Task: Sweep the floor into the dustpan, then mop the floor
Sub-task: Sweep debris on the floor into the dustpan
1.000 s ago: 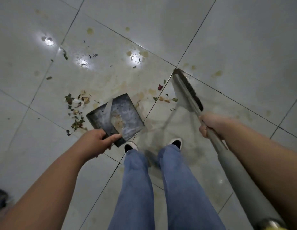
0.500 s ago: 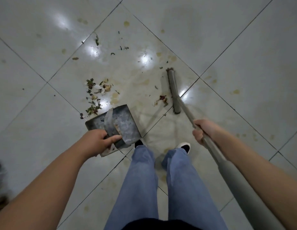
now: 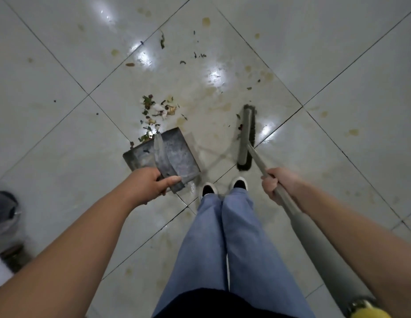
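Covering the whole frame, the glossy pale-grey tiled floor [image 3: 62, 157] carries yellowish stains and dark grout lines. At the lower right the long grey broom handle [image 3: 314, 235] runs up to the flat grey broom head with dark bristles [image 3: 245, 136], right of centre, resting on the tiles. The dark grey rectangular metal dustpan [image 3: 177, 152] sits at centre, its far edge just beside the heap of green, white and brown scraps [image 3: 157, 109] above it. The left hand [image 3: 149, 184] grips the dustpan's handle with curled fingers and the thumb laid along it; the right hand [image 3: 277, 183] is wrapped round the broom shaft. A few red crumbs [image 3: 240, 127] lie against the broom head. To sweep well, the person would probably keep the pan's lip pressed flat to the tile and draw the broom round behind the heap in short strokes, so scraps slide in and not under.
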Motion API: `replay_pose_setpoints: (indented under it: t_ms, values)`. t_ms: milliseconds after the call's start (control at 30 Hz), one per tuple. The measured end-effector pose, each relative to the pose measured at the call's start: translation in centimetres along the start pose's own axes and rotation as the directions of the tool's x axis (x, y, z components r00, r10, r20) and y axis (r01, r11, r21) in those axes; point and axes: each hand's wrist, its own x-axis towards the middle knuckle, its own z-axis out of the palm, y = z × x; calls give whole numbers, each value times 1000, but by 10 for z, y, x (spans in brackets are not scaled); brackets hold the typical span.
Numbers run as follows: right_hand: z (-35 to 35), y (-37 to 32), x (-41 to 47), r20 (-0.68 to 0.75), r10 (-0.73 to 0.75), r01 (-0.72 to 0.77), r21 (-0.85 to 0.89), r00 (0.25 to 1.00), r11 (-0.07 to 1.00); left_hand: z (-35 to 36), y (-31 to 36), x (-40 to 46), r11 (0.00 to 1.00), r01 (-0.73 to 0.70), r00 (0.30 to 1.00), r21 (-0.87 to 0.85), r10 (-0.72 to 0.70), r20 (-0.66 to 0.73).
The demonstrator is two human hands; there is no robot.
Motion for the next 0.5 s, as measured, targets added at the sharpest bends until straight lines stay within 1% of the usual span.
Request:
replay_pose_setpoints:
  t_ms: [133, 233, 300, 400, 500]
  values:
    - [43, 9, 0, 104, 6, 1, -62, 995, 998, -2, 5, 1, 998, -18, 1000, 61, 18, 1]
    - [63, 5, 0, 123, 2, 16, -141, 992, 990, -14, 6, 1, 995, -3, 1000, 101, 5, -15]
    - [61, 3, -9, 126, 10, 12, -174, 992, 985, -20, 7, -3, 991, 13, 1000, 131, -12, -4]
    - [38, -1, -18, 70, -30, 40, -148, 997, 988, -22, 5, -9, 992, 35, 999, 119, -30, -40]
    - [20, -8, -22, -12, -75, 72, -166, 997, 984, -23, -2, -17, 996, 89, 993, -9, -90, -71]
